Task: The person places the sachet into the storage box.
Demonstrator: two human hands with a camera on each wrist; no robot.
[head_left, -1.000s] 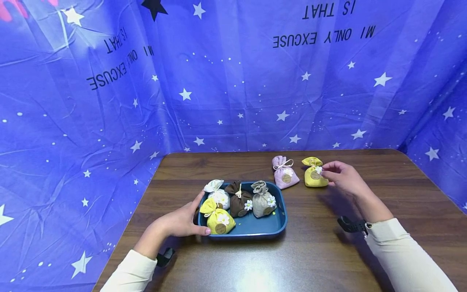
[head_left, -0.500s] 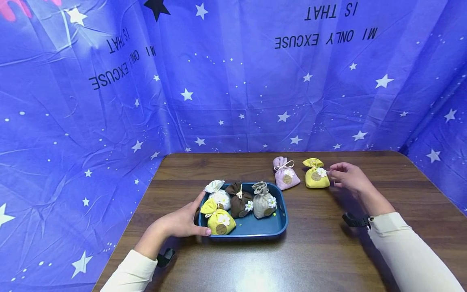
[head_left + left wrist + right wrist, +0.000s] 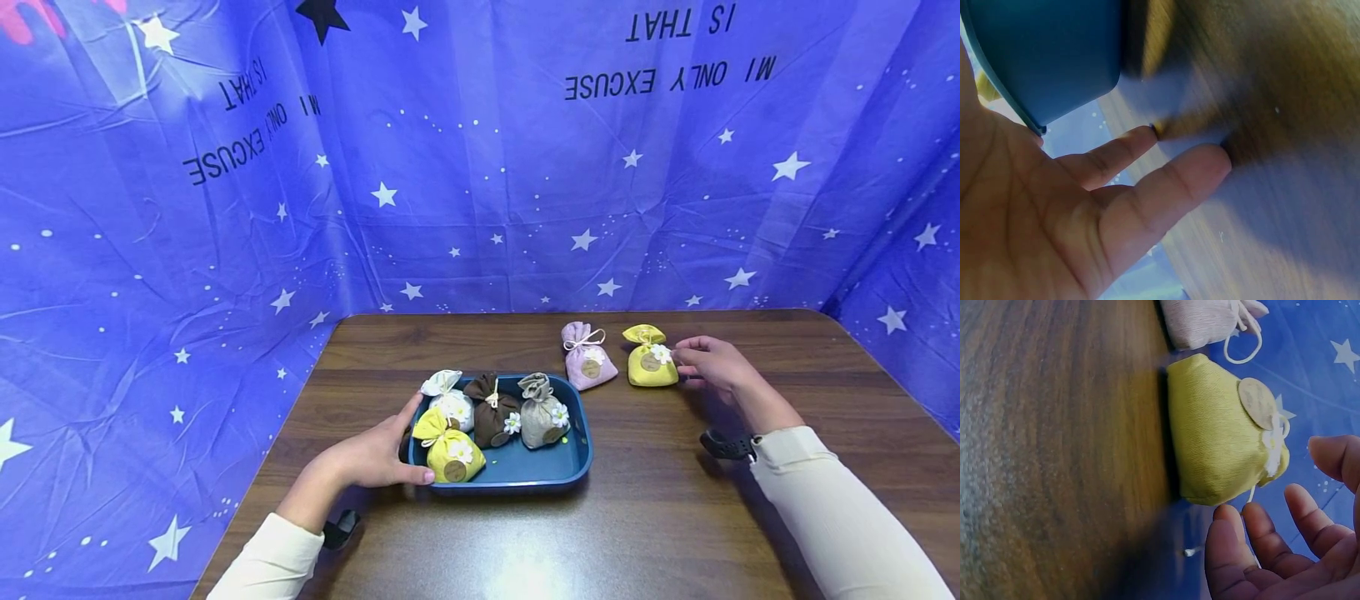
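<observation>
My left hand [image 3: 378, 450] rests against the left end of a blue tray [image 3: 521, 465], thumb at the near corner and forefinger toward the far one. In the left wrist view, straight fingers [image 3: 1172, 184] reach past the tray's outer wall to the table. Inside the tray sit a yellow sachet [image 3: 442, 462], a white sachet [image 3: 438, 383], a brown sachet [image 3: 487, 421] and a grey sachet [image 3: 536, 417]. My right hand [image 3: 716, 371] is just right of another yellow sachet [image 3: 645, 377], fingers loosely bent and thumb apart. A thin pale cord [image 3: 1252, 492] runs beside its fingertips.
A pink sachet [image 3: 581, 367] stands left of the loose yellow one, near the tray's far right corner. All are on a brown wooden table [image 3: 637, 517]. Blue star-printed cloth [image 3: 480, 208] hangs behind the table and along its sides.
My right hand drew back rightward from the yellow sachet's flower, then came slightly closer again. The sachet stays standing in its place. My left hand and the tray are still.
</observation>
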